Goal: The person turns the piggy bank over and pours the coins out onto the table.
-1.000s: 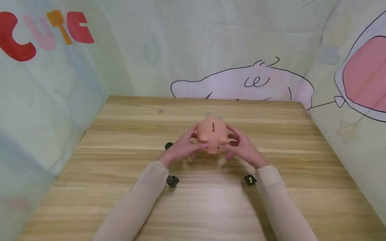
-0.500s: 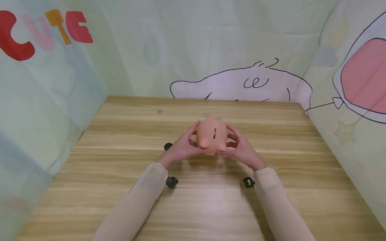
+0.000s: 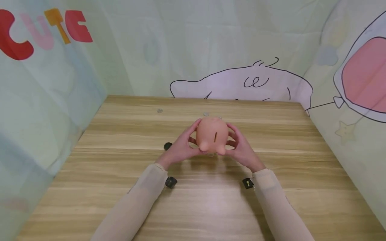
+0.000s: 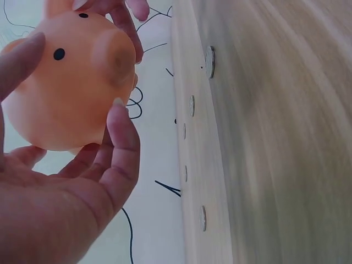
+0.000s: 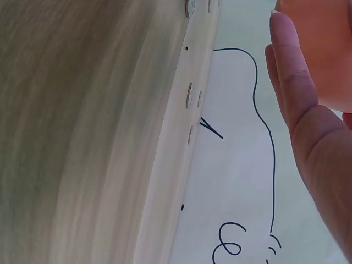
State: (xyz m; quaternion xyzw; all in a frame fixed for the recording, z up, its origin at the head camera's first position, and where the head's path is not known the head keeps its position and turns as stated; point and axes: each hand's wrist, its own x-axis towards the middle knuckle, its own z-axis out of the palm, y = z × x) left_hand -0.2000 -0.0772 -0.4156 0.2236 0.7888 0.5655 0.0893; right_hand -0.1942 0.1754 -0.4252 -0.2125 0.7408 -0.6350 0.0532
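An orange-pink piggy bank (image 3: 212, 132) is held up over the table between both hands. Its coin slot (image 3: 215, 137) faces up toward the head camera, while the ears point toward the person. In the left wrist view the snout (image 4: 116, 55) and black eyes show. My left hand (image 3: 181, 147) grips the left side, thumb near the face and fingers spread round the body. On the opposite side my right hand (image 3: 245, 152) grips it too; the right wrist view shows one long finger (image 5: 291, 66) along the bank, which is partly cut off there.
Several coins lie on the wooden table (image 3: 120, 134), among them a coin (image 3: 159, 110) at the far left and another coin (image 3: 206, 114) behind the bank. Black devices sit at the left wrist (image 3: 171, 182) and right wrist (image 3: 248, 183). Printed cloth (image 3: 138, 50) hangs behind the table.
Both hands have tipped the piggy bank: its slot has shifted toward the person, and the face has turned down out of the head view. The hands stay in nearly the same place.
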